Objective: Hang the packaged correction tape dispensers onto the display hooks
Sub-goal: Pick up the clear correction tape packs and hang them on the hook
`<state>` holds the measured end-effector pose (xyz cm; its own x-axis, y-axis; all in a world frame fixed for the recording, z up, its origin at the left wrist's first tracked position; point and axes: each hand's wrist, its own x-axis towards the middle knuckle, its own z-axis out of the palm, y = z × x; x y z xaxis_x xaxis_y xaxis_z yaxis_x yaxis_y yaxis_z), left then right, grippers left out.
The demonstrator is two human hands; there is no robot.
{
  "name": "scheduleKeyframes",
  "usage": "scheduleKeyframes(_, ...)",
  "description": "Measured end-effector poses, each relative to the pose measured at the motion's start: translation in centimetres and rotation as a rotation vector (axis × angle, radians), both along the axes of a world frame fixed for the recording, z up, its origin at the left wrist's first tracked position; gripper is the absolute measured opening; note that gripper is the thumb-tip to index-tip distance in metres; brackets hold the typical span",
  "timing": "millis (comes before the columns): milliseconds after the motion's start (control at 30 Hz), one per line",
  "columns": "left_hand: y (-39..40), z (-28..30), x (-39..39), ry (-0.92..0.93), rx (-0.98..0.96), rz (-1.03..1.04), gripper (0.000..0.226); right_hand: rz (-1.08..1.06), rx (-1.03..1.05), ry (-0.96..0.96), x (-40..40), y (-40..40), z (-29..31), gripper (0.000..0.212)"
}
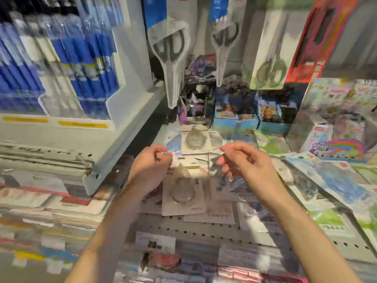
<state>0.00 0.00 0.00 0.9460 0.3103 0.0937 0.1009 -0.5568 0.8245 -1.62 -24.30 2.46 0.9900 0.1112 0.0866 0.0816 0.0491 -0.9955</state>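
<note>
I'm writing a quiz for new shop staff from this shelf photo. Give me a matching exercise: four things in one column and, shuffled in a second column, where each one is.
Things
1. left hand
2. right hand
3. packaged scissors
4. rainbow pony pack

Places
A. hanging at the top, left of centre
B. far right, lying on the shelf stock
C. at the left top edge of the correction tape pack
D. over the packs lying to the right of that correction tape pack

Pairs: 1-C, 2-D, 3-A, 4-B
</note>
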Motion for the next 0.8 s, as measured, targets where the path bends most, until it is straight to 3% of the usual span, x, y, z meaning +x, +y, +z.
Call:
scheduleKeyframes(67, 0.6, 0.2, 1.0, 0.153, 0.228, -0.023, 0.019, 0.049, -0.037, -0.003, 1.2, 0.3, 0.2, 0.01)
scheduleKeyframes(133, 1.1, 0.1, 1.7, 0.258, 0.261, -0.052, 0.021, 0.082, -0.095, 0.009, 2.3, 0.5, -0.1, 0.008)
scheduleKeyframes(333, 1.5, -0.6, 2.2, 0.182, 0.052, -0.062, 0.015, 0.101, -0.266, 0.01, 4.2, 0.8, -1.1, 0.007)
scheduleKeyframes(567, 0.8, 1.5, 1.8, 0.001, -0.471, -0.142, 0.014, 0.141, -0.376, -0.042, 4.5, 1.9, -0.6, 0.009)
scheduleKeyframes(733, -0.9, 3.2, 1.8, -0.147, -0.558, -0.182, 0.013, 0.244, -0.317, -0.009, 4.8, 2.4, -0.4, 0.037)
scheduleKeyframes(800, -1.6, 3.7, 2.2, -0.167, -0.564, -0.178, 0.012, 0.253, -0.256, -0.01, 4.7, 2.4, -0.1, 0.025)
